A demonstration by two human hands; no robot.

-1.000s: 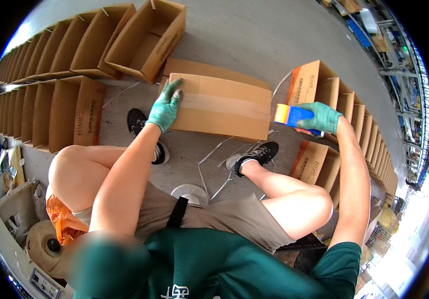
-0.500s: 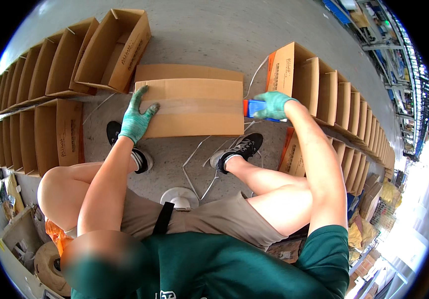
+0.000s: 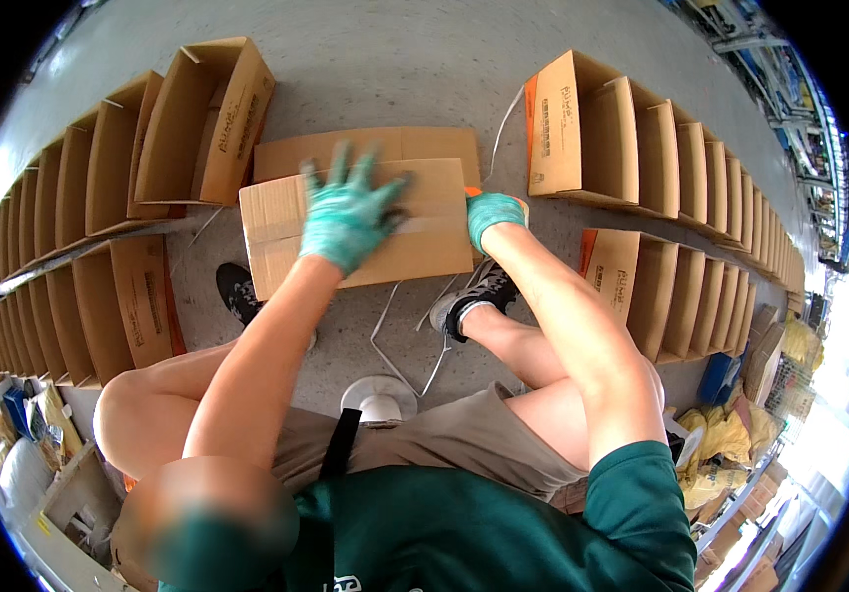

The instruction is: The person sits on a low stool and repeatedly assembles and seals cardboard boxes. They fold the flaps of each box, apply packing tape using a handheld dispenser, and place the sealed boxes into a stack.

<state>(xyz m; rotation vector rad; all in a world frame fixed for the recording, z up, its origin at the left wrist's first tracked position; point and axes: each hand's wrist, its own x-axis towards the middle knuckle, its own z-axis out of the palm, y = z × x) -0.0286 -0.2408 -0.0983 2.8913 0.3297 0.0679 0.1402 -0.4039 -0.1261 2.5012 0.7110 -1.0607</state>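
- Left hand point(image 3: 346, 219), in a green glove, lies spread wide and flat on top of the cardboard box point(image 3: 365, 232); its fingers are splayed and blurred, and it grips nothing.
- Under that palm the box is brown, closed on its upper face, with a pale strip of tape point(image 3: 424, 225) running along the seam from beneath the fingers toward the other hand.
- Just beyond the fingertips a second flat brown flap point(image 3: 365, 150) shows at the far edge of the box.
- Right hand point(image 3: 494, 212), also green-gloved, sits at the right end of the box, curled over a small object with an orange edge point(image 3: 472, 192); the object is mostly hidden, so what it is cannot be told.
- Left forearm runs straight from the lower left up to the box top, bare to the glove's cuff.
- Right arm is bent at the elbow, with a dark green sleeve point(image 3: 642, 493) at the shoulder, and reaches forward over the right knee.
- Below the hands the box rests on the grey floor point(image 3: 405, 59), with a black shoe point(image 3: 239, 291) near its left corner and another shoe point(image 3: 469, 301) under its right part.
- To the left of the left hand stands a row of open boxes point(image 3: 99, 187); to the right of the right hand stands a further row of boxes point(image 3: 642, 138).
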